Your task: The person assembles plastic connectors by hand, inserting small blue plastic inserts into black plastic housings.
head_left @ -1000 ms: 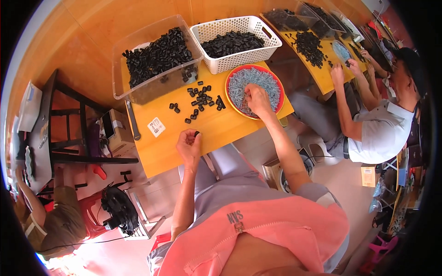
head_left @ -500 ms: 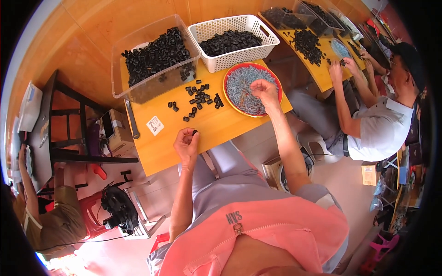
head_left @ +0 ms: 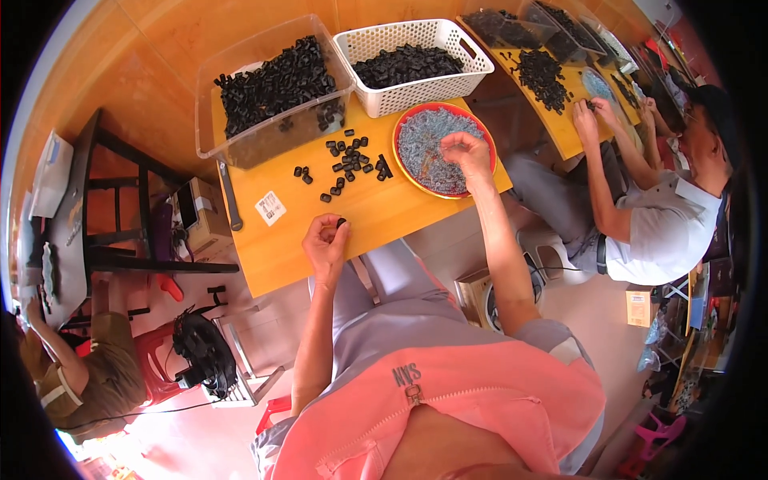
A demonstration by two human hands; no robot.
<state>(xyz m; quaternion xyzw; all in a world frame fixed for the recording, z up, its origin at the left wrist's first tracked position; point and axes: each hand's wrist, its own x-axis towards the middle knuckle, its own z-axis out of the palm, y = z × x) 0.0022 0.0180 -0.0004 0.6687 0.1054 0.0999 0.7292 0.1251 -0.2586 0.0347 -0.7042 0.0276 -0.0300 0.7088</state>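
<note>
The left hand (head_left: 324, 238) pinches one small black part (head_left: 342, 222) over the desk (head_left: 376, 210) edge; the right hand (head_left: 466, 150) is curled over the red bowl (head_left: 481, 133), picking in grey pieces (head_left: 424, 144) — better take one only — hold the part steady

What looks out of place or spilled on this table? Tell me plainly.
Nothing stands out. The loose black parts lie in a small heap on the yellow table; grey pieces stay inside the red bowl. The left hand holds one black part, and the right hand reaches into the bowl.
</note>
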